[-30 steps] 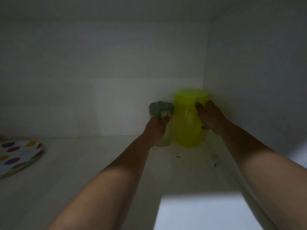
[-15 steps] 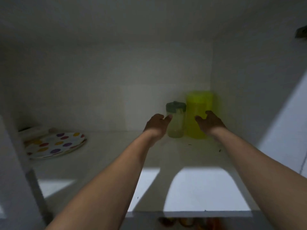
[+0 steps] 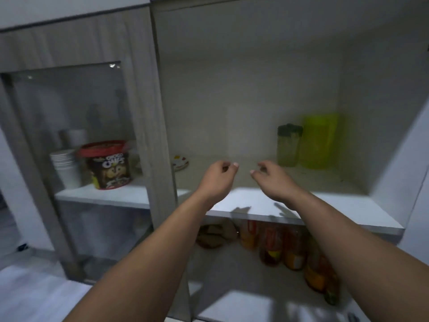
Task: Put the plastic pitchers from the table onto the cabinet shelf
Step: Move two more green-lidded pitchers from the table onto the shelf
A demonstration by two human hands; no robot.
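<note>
A bright yellow-green plastic pitcher (image 3: pixel 318 141) stands upright at the back right corner of the white cabinet shelf (image 3: pixel 329 205). A smaller clear pitcher with a dark green lid (image 3: pixel 288 145) stands close beside it on its left. My left hand (image 3: pixel 218 176) and my right hand (image 3: pixel 270 176) hover above the shelf's front part, well in front of and to the left of both pitchers. Both hands hold nothing, with fingers loosely curled and apart.
A polka-dot plate (image 3: pixel 180 162) lies at the shelf's back left. Behind a glass door (image 3: pixel 69 135) on the left are a cocoa cereal tub (image 3: pixel 107 164) and stacked white cups (image 3: pixel 66 167). Several bottles (image 3: pixel 285 247) stand on the lower shelf.
Both hands let go of the pitchers and drew back out of the cabinet. The view pulled back, revealing the cabinet front, glass door and lower shelf.
</note>
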